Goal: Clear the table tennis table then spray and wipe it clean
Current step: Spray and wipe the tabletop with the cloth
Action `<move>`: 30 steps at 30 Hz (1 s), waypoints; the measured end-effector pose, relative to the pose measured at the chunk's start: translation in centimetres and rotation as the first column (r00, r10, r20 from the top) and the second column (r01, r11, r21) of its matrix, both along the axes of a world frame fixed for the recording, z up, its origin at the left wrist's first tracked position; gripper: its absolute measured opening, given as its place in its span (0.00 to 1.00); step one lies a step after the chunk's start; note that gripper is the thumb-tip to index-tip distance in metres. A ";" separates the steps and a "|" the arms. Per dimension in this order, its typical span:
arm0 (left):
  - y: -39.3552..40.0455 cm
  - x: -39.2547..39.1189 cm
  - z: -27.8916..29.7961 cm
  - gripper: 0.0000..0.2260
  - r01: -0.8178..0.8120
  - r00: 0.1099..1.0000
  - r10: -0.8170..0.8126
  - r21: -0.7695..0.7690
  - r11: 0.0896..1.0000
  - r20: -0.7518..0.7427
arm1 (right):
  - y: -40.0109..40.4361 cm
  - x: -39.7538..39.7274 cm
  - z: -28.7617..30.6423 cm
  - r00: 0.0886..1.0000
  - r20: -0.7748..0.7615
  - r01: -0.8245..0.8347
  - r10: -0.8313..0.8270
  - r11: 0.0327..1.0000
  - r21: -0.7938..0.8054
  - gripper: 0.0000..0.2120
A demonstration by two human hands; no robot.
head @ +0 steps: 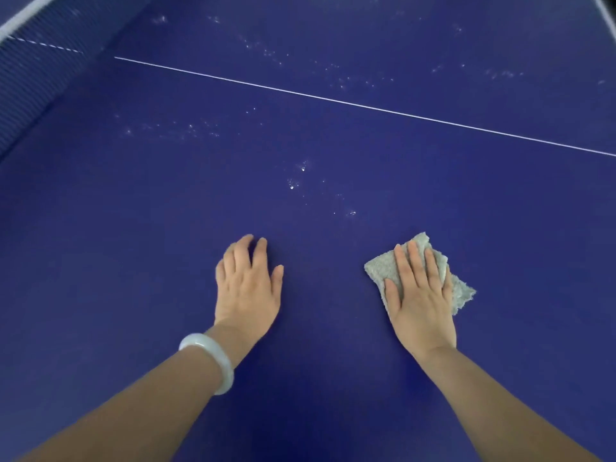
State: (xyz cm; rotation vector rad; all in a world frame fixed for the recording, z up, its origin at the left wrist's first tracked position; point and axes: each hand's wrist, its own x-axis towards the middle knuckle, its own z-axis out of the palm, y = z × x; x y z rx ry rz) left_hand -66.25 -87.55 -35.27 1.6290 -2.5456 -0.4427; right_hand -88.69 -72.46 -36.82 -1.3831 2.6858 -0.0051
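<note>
The dark blue table tennis table (140, 235) fills the view, with a thin white centre line (333, 99) running across it. My right hand (418, 298) presses flat, fingers straight, on a folded grey cloth (383, 266) lying on the table. My left hand (248, 288) rests palm down on the bare surface to the left of the cloth, fingers relaxed, with a white bangle on its wrist. Spray droplets (296, 178) dot the surface ahead of both hands, and more droplets (346, 80) lie beyond the line.
The net (36, 78) with its white top band stands at the far left. A white edge line (605, 3) shows at the top right corner.
</note>
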 end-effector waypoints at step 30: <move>-6.5 4.9 -2.0 0.30 -0.040 0.989 0.055 -0.109 0.993 0.134 | -4.6 11.6 -0.1 0.978 0.039 0.206 -0.203 0.976 -0.065 0.30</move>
